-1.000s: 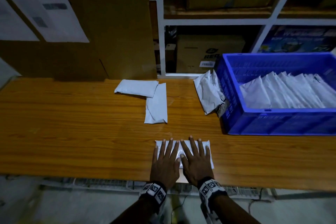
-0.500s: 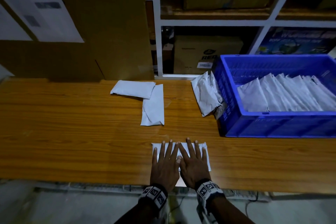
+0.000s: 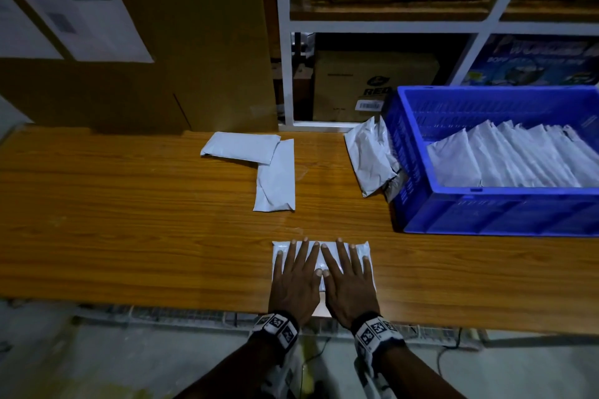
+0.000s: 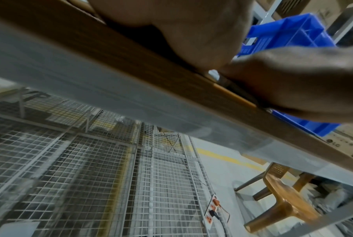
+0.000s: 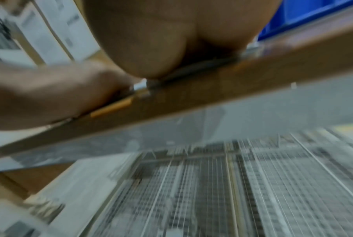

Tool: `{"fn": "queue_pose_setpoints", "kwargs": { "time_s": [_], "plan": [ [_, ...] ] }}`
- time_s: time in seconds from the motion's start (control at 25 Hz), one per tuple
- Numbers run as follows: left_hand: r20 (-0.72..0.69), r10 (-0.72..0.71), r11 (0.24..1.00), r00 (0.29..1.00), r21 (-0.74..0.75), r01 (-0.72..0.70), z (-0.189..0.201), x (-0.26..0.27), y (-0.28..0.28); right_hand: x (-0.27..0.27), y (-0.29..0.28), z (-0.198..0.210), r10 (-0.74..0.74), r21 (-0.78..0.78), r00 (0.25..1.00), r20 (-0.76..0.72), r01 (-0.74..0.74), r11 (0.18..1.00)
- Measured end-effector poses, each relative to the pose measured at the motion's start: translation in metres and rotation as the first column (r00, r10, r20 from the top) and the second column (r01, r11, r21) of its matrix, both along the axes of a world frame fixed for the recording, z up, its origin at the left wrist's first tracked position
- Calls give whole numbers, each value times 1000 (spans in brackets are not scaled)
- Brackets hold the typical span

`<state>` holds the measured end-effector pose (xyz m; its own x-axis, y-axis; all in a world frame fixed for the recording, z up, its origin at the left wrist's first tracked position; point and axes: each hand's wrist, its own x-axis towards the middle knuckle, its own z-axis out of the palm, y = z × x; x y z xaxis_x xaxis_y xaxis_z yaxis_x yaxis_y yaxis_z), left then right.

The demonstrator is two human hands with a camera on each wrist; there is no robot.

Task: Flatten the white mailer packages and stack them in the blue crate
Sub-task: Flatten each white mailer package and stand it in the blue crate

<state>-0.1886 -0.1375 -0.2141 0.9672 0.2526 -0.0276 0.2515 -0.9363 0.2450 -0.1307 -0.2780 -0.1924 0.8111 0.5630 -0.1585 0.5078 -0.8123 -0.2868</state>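
A white mailer (image 3: 365, 253) lies flat near the front edge of the wooden table (image 3: 129, 236). My left hand (image 3: 295, 274) and right hand (image 3: 349, 272) press on it side by side, palms down, fingers straight and spread. The blue crate (image 3: 486, 215) stands at the right with several white mailers (image 3: 518, 155) leaning in a row inside. In the wrist views only the heel of the left palm (image 4: 181, 32) and of the right palm (image 5: 161, 40) shows, at the table edge.
Two white mailers (image 3: 241, 147) (image 3: 277, 180) lie overlapped at the table's middle back. Crumpled mailers (image 3: 369, 155) lean against the crate's left wall. Cardboard boxes (image 3: 162, 42) and a white shelf (image 3: 285, 42) stand behind. A brown plastic chair (image 4: 283, 192) sits under the table.
Both hands stay flat on the same mailer in the same spot. Only the head view has shifted a little.
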Motion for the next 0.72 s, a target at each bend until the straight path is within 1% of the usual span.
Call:
{"fn": "queue_pose_setpoints", "kwargs": {
  "time_s": [0.08, 0.2, 0.4, 0.52, 0.64, 0.68, 0.72],
  "plan": [
    [4, -1, 1000, 1000, 5, 1, -1, -1, -1, 1, 0, -2, 2, -9, 1000, 2, -2, 1000],
    [3, -8, 1000, 1000, -19, 8, 1, 0, 0, 5, 1, -3, 19, -32, 999, -32, -20, 999],
    [50, -15, 1000, 999, 1, 14, 7, -2, -10, 9, 0, 3, 48, -40, 995, -83, -52, 998],
    [21, 13, 1000, 1000, -10, -12, 5, -4, -13, 13, -2, 5, 61, -27, 989, -135, -65, 998],
    [-12, -1, 1000, 1000, -25, 0, 3, -4, -10, 17, -5, 11, 80, -23, 976, -201, -86, 996],
    [-28, -1, 999, 1000, -35, 0, 5, -3, -9, 16, -5, 14, 77, -13, 978, -193, -81, 997],
    [-54, 0, 999, 999, -50, -3, 7, -2, -9, 14, -5, 16, 72, -7, 986, -150, -74, 997]
  ]
}}
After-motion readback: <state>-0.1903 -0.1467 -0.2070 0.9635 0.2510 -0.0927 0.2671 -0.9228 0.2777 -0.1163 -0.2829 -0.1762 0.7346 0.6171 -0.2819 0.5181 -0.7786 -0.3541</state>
